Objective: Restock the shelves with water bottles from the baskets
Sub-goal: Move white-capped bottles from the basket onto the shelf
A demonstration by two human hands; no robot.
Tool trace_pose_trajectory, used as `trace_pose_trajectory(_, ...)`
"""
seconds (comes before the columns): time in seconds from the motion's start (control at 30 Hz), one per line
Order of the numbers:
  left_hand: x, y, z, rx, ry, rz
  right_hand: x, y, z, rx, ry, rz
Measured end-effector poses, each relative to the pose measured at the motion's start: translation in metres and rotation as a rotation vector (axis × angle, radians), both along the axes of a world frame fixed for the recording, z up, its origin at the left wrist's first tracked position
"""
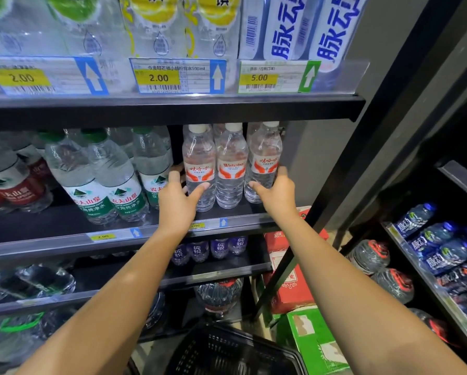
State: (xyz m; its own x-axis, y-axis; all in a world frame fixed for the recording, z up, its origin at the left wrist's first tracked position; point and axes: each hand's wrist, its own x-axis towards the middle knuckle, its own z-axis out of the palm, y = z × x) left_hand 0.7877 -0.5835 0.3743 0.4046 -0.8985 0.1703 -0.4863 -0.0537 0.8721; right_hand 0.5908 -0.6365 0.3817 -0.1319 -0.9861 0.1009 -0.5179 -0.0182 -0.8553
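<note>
Plastic bottles point(231, 163): three white-capped at twelve o'clock.
Left hand point(177, 201): we clasp the left bottle point(199, 155).
Right hand point(277, 193): we clasp the right bottle point(265, 152).
Basket point(227, 350): black, six o'clock.

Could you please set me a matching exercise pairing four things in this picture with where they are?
Things
1. left hand
2. right hand
3. basket
4. green-capped bottles

Places
A. at the bottom of the view
B. on the left white-capped bottle
C. on the shelf, left of the white-capped ones
D. on the right white-capped bottle

Pairs: 1-B; 2-D; 3-A; 4-C
</note>
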Motion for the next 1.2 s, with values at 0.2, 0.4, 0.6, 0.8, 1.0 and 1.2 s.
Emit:
trace_pose_trajectory(0.2,0.0,0.0,0.003,0.046,0.014,-0.015,0.001,0.005,0.003,0.049,-0.027,0.0)
trace_pose_trajectory(0.4,-0.006,0.049,0.013,0.079,-0.122,0.001,-0.009,0.068,0.002,-0.012,0.003,0.004)
trace_pose_trajectory(0.6,-0.023,0.145,-0.022,0.186,-0.462,0.008,-0.042,0.15,-0.037,-0.013,0.408,0.084)
trace_pose_trajectory(0.8,-0.053,0.233,-0.073,0.526,-0.86,-0.081,-0.082,0.225,-0.094,0.164,0.785,0.225)
trace_pose_trajectory(1.0,-0.087,0.324,-0.128,0.785,-0.787,-0.092,-0.114,0.3,-0.145,0.341,0.938,0.369)
trace_pose_trajectory(1.2,-0.101,0.401,-0.182,0.905,-0.679,-0.077,-0.13,0.364,-0.179,0.481,1.008,0.454)
